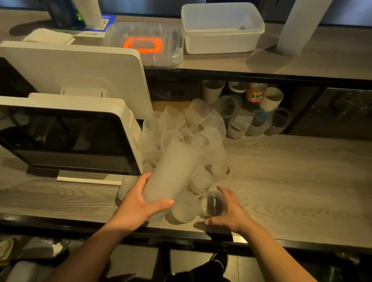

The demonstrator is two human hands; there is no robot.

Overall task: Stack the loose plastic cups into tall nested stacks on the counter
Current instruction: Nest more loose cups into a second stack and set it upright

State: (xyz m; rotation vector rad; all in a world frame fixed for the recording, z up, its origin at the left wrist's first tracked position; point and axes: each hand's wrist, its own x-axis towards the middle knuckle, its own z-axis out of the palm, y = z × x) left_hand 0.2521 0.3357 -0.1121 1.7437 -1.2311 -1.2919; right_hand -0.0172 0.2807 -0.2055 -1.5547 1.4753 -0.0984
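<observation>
Cups (194, 142) heaped on counter (310, 177), stack (169, 175) in left hand (142, 201)

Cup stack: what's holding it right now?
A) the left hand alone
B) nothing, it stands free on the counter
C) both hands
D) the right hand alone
A: the left hand wraps the lower end of the stack, while the right hand is apart from it, at a single cup.
</observation>
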